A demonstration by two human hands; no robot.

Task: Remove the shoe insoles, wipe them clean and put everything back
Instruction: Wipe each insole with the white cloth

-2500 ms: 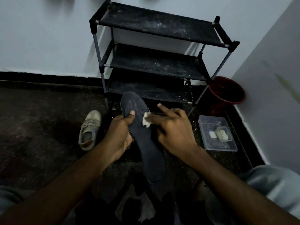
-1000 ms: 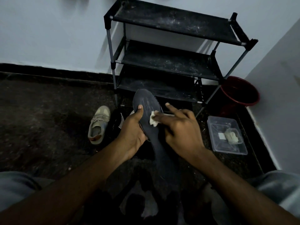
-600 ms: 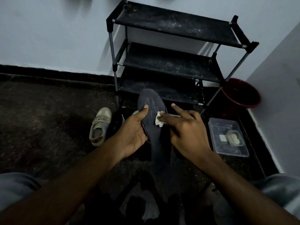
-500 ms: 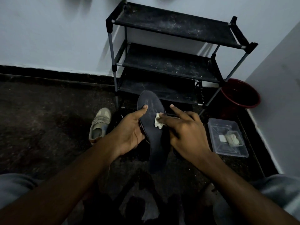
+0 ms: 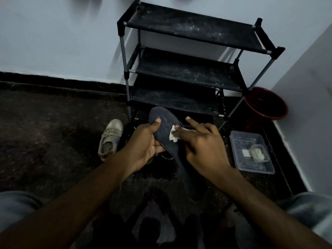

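A long dark insole [image 5: 168,131] is held up in front of me, toe end pointing away toward the rack. My left hand [image 5: 145,142] grips its left edge, thumb on top and fingers curled underneath. My right hand [image 5: 201,141] pinches a small white wipe [image 5: 173,135] and presses it onto the insole's upper face; the index finger sticks out straight. A beige sneaker [image 5: 110,137] lies on the floor to the left. A black shoe [image 5: 166,158] with white lettering sits under the insole, mostly hidden by my hands.
A dusty black three-shelf rack [image 5: 190,56] stands against the wall right behind the insole. A dark red bucket [image 5: 266,104] sits in the corner. A clear plastic box [image 5: 251,151] with folded wipes lies on the floor at right. My knees frame the bottom corners.
The wipe and my right hand have shifted slightly over the insole's forefoot. My left hand keeps the same grip on the edge. The camera view has drifted a little.
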